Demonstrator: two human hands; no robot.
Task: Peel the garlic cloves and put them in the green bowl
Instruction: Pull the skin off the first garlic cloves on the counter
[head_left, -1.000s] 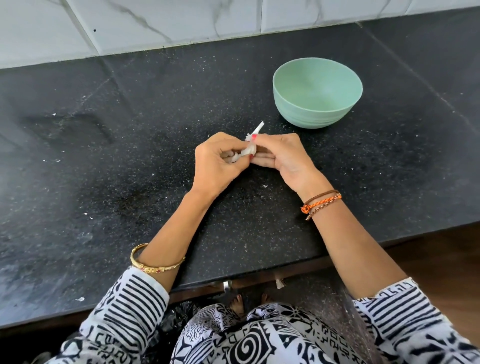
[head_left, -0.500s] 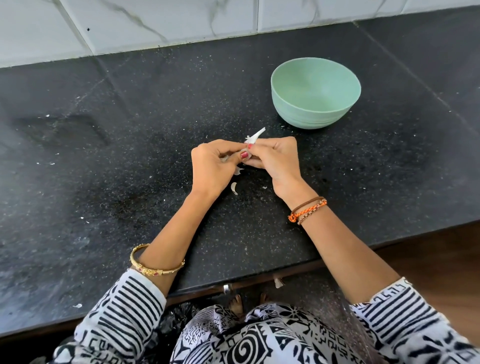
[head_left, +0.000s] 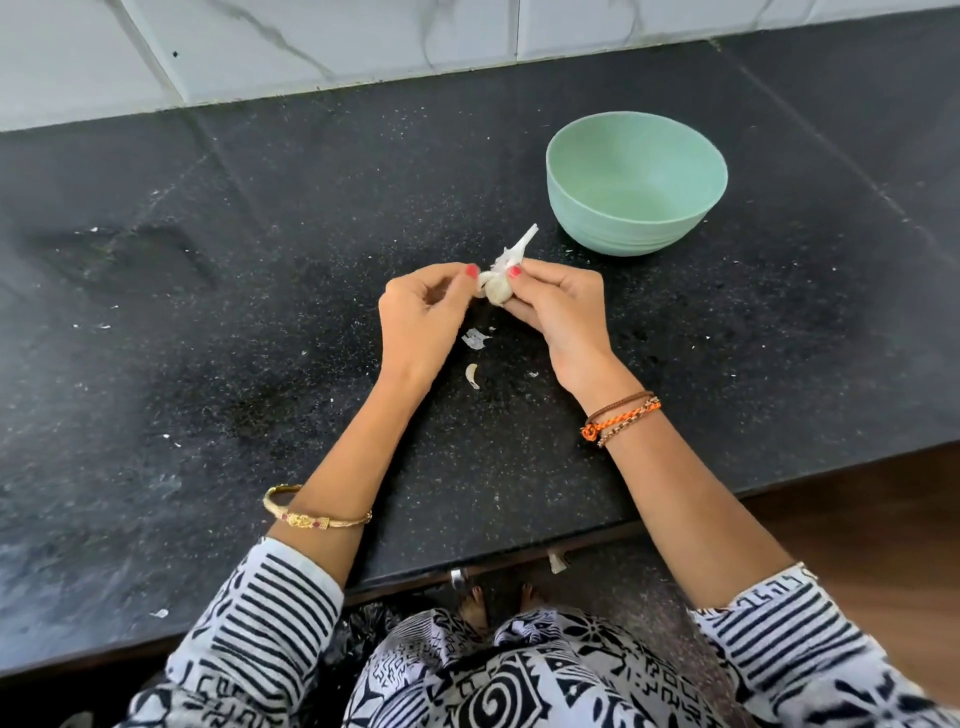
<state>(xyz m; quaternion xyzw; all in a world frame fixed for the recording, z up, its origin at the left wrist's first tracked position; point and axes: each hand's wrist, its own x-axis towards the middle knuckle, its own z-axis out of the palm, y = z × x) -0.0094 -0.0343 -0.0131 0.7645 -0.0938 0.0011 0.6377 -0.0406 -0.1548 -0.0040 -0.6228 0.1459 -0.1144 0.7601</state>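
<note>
We are mid-peel: our left hand (head_left: 421, 317) and right hand (head_left: 558, 306) both pinch the garlic (head_left: 497, 297); next, strip skin, then reach far-right to the green bowl (head_left: 636, 228).

A black speckled countertop (head_left: 208, 322) is stretching across the view, meeting white marble-veined wall tiles (head_left: 311, 41) at the back. A gold bangle (head_left: 311, 519) is sitting on one forearm — brown and orange thread bracelets (head_left: 621, 418) are circling the other wrist. Black-and-white patterned clothing (head_left: 493, 675) is filling the bottom edge, and brown wooden flooring (head_left: 883, 519) is showing at the right.
</note>
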